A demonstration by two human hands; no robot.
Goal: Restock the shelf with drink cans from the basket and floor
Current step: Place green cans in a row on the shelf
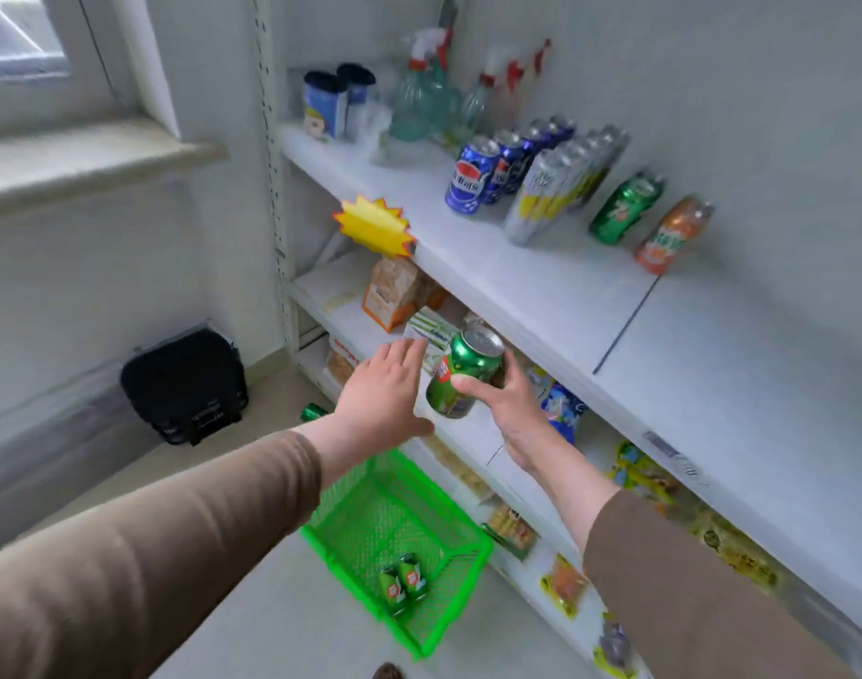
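**Green can in hand, two more waiting in the basket**

Right hand (509, 409) has its thumb and fingers wrapped around a green can (463, 372), held tilted in the air in front of the middle shelf's edge. Left hand (387, 392) is just beside it on the left, fingers straight and spread, holding nothing, close to the can but I can't tell if it touches.

Below both hands on the floor sits the green basket (438, 624) with two green cans (403, 583) lying in its near corner. One more green can on the floor (313, 412) peeks out just left of the left wrist.

Up and to the right of the hands, the top shelf (541, 286) carries rows of blue cans (473, 181), white-and-yellow cans (546, 198), then a green one (624, 208) and an orange one (673, 235).
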